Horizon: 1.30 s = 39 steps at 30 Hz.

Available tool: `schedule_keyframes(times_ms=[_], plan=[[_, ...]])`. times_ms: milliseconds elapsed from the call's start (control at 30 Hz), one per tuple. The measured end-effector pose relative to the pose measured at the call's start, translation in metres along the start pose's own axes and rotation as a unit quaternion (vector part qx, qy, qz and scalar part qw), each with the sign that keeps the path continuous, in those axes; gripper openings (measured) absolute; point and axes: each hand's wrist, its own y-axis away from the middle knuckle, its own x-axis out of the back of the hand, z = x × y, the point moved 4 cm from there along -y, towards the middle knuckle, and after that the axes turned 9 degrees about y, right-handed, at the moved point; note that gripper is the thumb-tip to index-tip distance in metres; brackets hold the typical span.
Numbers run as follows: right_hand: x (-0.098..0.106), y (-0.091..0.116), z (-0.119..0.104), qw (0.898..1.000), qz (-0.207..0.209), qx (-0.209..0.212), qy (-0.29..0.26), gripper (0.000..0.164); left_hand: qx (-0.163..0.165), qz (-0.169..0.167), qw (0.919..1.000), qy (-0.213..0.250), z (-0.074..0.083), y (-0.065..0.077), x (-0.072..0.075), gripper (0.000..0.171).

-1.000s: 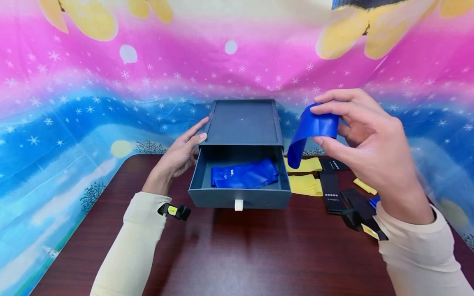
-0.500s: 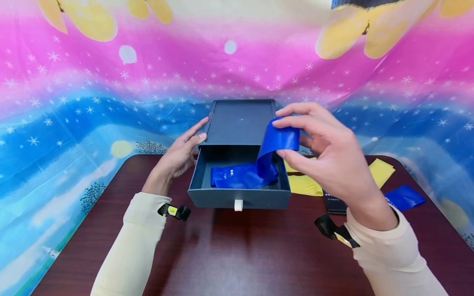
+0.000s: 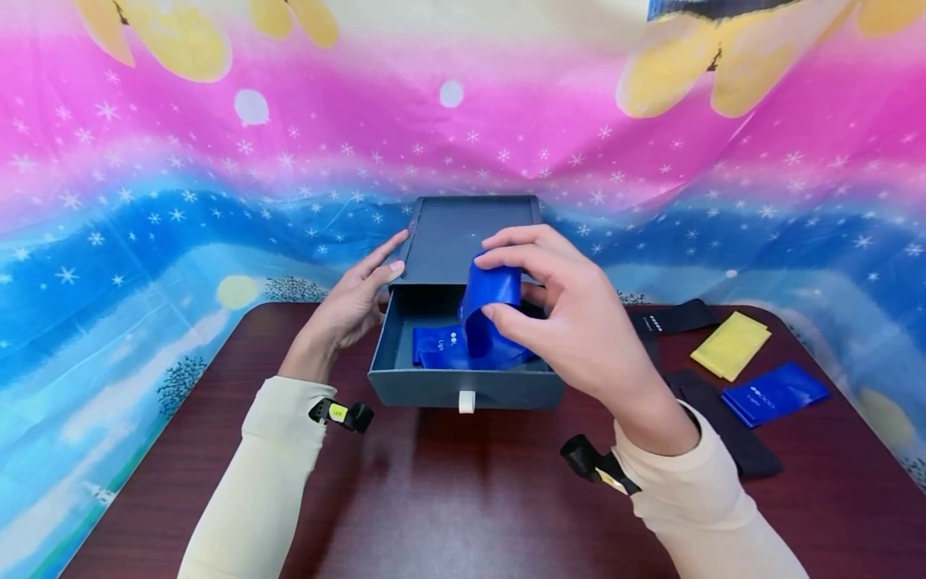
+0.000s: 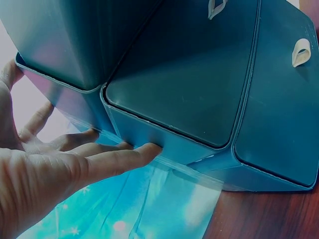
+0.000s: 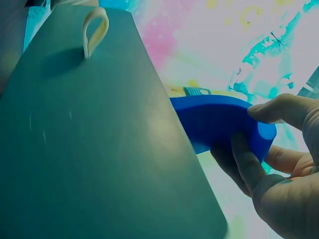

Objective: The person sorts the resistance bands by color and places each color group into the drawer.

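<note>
My right hand pinches a folded blue resistance band between thumb and fingers. Its loose end hangs down over the pulled-out top drawer. Inside that drawer lies another blue resistance band with white lettering, partly covered by the held one in the head view. My left hand rests against the left side of the dark grey drawer unit, fingers extended. In the left wrist view its fingertips touch the unit's side wall, beside a lower drawer. The right wrist view shows the held band behind the drawer front.
On the table's right lie a yellow band, a folded blue band and black bands, partly behind the right arm. A printed cloth hangs behind the dark wooden table. The drawer has a white pull loop.
My right hand has carried the blue resistance band leftward and down, from right of the unit to over the open drawer. The left hand has stayed at the unit's side.
</note>
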Motion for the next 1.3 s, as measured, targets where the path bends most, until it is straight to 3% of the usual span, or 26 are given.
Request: schedule_keyframes(times_ms=[267,900,1300], plan=[[-0.018,-0.009,-0.003,1.000,-0.008,-0.025,0.007,0.038,0.001,0.000,1.0000,-0.003,0.000,0.000,0.000,0.058],[-0.059,-0.027,-0.018,0.998,-0.049,-0.002,-0.044,0.038,0.009,-0.012,0.9999,-0.005,0.000,0.000,-0.002,0.060],[-0.065,-0.026,-0.007,0.997,-0.074,-0.028,0.000,0.037,0.007,-0.007,0.9999,-0.001,0.000,0.001,-0.002,0.059]])
